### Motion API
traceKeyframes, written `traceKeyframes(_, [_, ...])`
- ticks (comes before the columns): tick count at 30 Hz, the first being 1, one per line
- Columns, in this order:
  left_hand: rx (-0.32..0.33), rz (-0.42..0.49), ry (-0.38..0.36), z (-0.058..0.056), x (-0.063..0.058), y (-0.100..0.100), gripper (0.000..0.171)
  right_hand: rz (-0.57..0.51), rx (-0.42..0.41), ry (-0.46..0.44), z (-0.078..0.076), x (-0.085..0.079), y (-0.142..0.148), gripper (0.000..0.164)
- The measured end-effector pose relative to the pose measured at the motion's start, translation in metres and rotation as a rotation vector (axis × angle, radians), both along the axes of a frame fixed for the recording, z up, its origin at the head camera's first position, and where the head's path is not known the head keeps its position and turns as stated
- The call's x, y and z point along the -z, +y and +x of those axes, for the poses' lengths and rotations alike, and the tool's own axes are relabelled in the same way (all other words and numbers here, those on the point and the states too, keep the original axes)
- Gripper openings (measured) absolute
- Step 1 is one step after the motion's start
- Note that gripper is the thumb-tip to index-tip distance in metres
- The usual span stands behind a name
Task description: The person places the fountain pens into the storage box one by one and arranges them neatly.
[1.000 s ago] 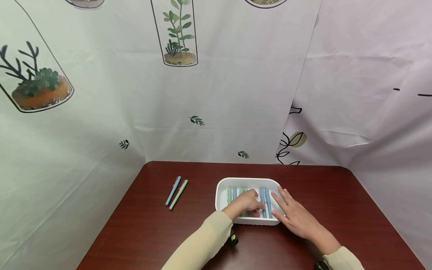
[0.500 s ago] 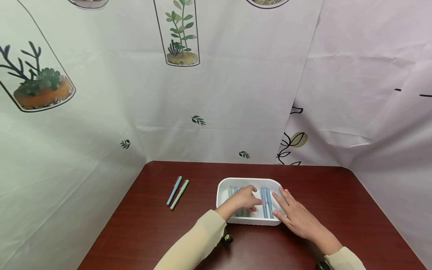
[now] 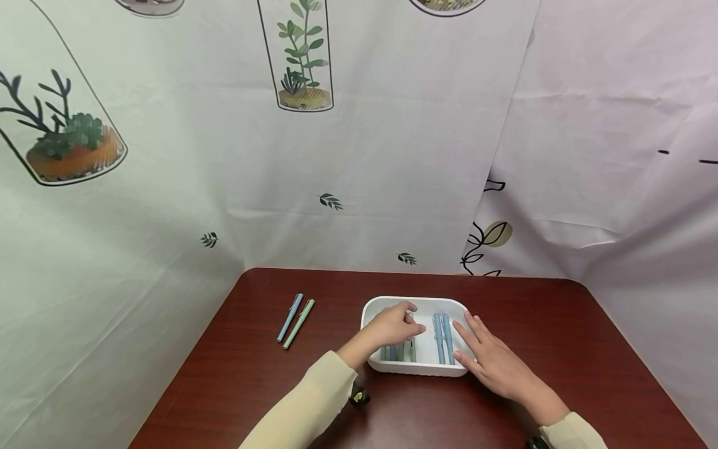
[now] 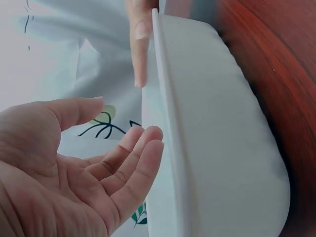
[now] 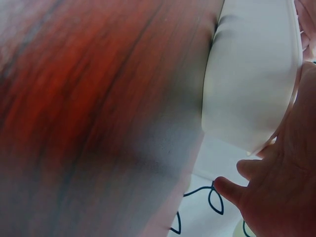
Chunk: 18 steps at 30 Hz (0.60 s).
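A white tray [image 3: 423, 369] stands on the table with several pens lying in it. Two blue pens [image 3: 439, 340] lie side by side in its right part. Over the left part hovers my left hand [image 3: 389, 327], fingers loosely bent and nothing in the grasp. Beneath it, green pens [image 3: 409, 351] and a blue pen are partly hidden. The left wrist view shows the palm [image 4: 59, 173] beside the tray's wall [image 4: 222, 128]. My right hand [image 3: 496, 362], fingers spread, rests against the tray's right rim; its fingers also show in the right wrist view [image 5: 286, 182].
A blue pen [image 3: 290, 317] and a green pen [image 3: 298, 324] lie on the dark red tabletop [image 3: 224, 374], left of the tray. A printed cloth [image 3: 359, 156] hangs behind the table.
My left hand has moved left inside the tray, away from the two blue pens, and its fingers have loosened. The right hand has stayed at the rim.
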<state>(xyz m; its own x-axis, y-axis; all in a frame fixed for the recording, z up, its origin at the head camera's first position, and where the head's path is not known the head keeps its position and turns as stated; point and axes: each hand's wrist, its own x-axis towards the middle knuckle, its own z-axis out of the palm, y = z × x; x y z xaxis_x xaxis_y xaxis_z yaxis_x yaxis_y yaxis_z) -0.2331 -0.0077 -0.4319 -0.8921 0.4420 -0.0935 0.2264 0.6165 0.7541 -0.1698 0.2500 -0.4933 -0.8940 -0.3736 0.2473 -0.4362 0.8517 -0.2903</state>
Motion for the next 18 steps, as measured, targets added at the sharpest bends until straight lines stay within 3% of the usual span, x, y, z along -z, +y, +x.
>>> traceKeyframes(9, [0.007, 0.028, 0.055, 0.002, -0.006, -0.028, 0.056, -0.005, -0.003, 0.026, 0.001, 0.0, -0.001, 0.064])
traceKeyframes(18, [-0.055, 0.022, 0.085, 0.005, -0.013, -0.056, 0.054, 0.0, -0.016, 0.069, 0.001, 0.002, 0.0, 0.063])
